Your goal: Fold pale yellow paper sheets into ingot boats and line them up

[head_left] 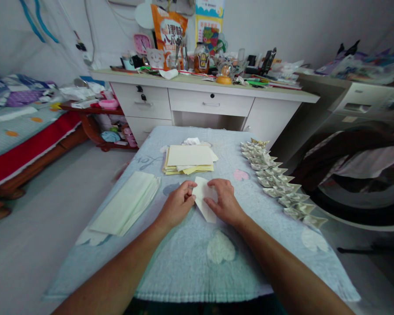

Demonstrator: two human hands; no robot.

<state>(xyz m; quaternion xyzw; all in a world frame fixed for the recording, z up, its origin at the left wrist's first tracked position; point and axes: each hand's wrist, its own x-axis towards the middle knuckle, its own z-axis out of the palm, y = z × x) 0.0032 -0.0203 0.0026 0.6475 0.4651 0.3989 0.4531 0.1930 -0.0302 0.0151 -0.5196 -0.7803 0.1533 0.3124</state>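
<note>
A small folded piece of pale paper [203, 199] sits between my hands above the cloth-covered table [184, 262]. My left hand [180, 201] pinches its left edge between thumb and fingers. On the other side, my right hand [225, 199] has its thumb and fingers curled onto the paper's right part. Just beyond my hands lies a stack of cream and yellow paper sheets [189, 156]. To the left rests a pile of long, pale green-white folded paper [126, 203]. Several folded paper boats [279, 183] stand in a row along the right side.
A white desk [210, 100] crowded with an orange bag [170, 37], a honey-coloured jar [201, 59] and small items stands behind the table. On the right is a front-loading washing machine [361, 109] with its door open. A bed [29, 131] is at the left.
</note>
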